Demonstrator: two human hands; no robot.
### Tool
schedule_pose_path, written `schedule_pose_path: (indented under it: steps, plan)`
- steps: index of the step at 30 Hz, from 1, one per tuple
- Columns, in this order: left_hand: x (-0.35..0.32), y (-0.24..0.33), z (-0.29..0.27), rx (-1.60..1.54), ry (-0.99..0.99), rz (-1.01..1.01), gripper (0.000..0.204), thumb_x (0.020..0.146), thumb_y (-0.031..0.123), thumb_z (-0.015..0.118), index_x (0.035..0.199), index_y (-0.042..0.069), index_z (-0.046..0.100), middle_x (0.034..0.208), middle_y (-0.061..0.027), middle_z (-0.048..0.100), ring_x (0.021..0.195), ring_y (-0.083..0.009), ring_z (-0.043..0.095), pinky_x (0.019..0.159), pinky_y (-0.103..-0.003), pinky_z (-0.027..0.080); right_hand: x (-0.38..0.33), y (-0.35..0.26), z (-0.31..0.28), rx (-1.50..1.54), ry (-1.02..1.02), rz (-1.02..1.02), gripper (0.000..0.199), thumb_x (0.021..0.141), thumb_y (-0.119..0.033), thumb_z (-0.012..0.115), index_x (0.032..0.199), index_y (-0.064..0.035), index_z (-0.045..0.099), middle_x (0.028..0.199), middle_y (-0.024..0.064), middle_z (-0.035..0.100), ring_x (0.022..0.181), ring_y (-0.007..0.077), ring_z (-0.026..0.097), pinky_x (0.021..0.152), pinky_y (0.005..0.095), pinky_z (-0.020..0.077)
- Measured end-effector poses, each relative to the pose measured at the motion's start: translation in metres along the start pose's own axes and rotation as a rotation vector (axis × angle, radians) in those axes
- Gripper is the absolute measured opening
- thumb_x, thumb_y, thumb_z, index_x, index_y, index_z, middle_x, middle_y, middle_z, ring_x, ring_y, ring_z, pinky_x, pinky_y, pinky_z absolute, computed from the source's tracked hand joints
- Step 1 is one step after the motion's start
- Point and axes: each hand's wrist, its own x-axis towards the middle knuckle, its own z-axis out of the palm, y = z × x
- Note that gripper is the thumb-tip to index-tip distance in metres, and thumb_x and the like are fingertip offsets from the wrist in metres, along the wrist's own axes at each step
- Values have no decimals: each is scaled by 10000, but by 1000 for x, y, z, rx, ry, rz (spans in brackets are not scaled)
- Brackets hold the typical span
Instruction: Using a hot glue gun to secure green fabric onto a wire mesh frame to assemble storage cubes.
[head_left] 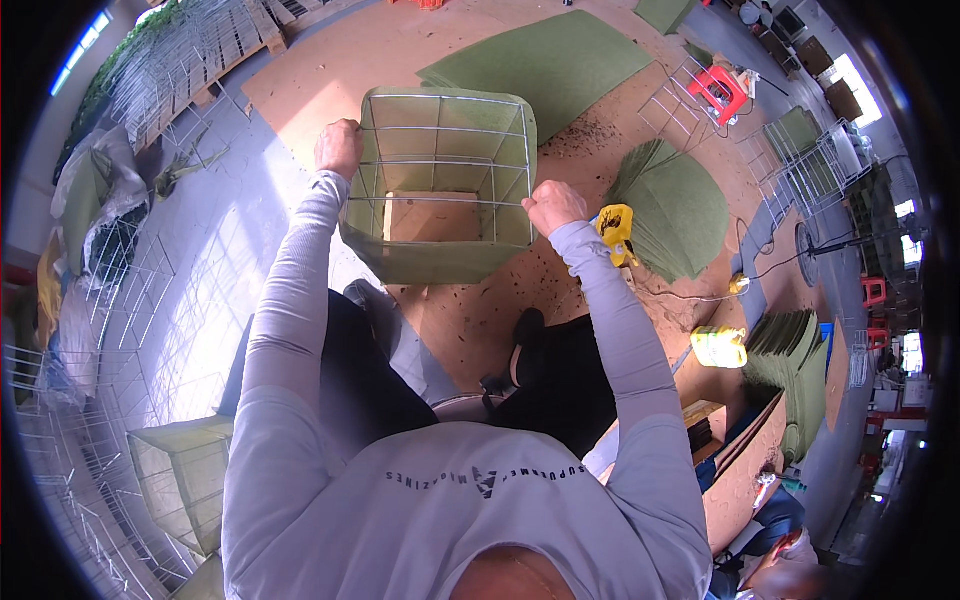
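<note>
I see my left hand and right hand closed on opposite rims of a wire basket lined with green felt, held above the brown floor board; seating the liner seems underway, needing firm tucking next

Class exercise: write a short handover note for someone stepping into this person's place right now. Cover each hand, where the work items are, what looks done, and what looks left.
Left hand: closed on the left top rim of the wire basket.
Right hand: closed on its right top rim.
The basket stands on the board floor, open side up, between the knees.
Done: green felt liner covers the walls.
Left: bottom looks bare. Yellow tool lies beside the right wrist; felt sheets lie further right.
</note>
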Motion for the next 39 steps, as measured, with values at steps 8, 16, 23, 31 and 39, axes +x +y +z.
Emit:
schedule_pose_path:
  steps: [8,16,23,31,39]
  plan:
    - [1,-39,21,-60,-122,-53,207,729,160,588,881,55,683,912,-197,649,877,-336,632,792,-400,496,6,-20,-3,-36,-138,29,264,767,-307,651,833,-54,692,895,146,670,891,317,636,773,411,506]
    - [-14,-19,9,100,-135,-147,204,731,174,605,886,72,692,923,-173,658,894,-314,637,800,-407,499,16,-13,10,9,-9,87,257,778,-314,649,823,-64,690,912,145,666,893,308,633,776,412,504]
    - [-13,5,-12,65,35,-2,120,765,171,604,799,74,665,795,-178,643,795,-361,628,712,-435,497,-1,-18,-6,27,-16,46,227,779,-286,644,792,-64,690,893,151,665,886,306,633,767,411,501]
    - [-14,21,-15,230,38,115,87,686,55,596,768,60,625,785,-180,640,787,-356,634,700,-439,502,-6,-10,3,5,104,-53,292,762,-308,643,628,-49,641,710,169,627,726,356,617,670,435,492]
    - [-13,14,5,243,37,172,116,703,31,563,797,60,625,791,-174,641,785,-357,635,691,-441,505,-8,-8,15,23,-20,-40,264,737,-299,640,671,-45,666,749,191,632,747,369,617,695,443,502]
